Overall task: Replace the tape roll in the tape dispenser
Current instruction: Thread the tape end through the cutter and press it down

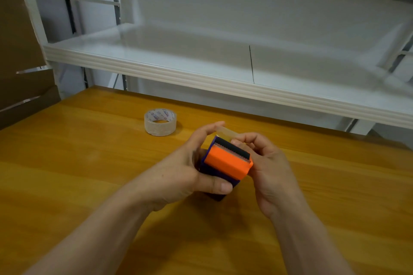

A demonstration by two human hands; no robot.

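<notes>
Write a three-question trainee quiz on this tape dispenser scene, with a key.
1. True or false: the tape roll on the table lies flat, untouched.
2. Which hand wraps the tape dispenser body: A left hand, B right hand?
3. What colour is the dispenser's top cover?

Key: 1 true; 2 A; 3 orange.

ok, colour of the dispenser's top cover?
Orange, on a dark blue-purple dispenser body; the top cover shows clearly in the head view.
</notes>
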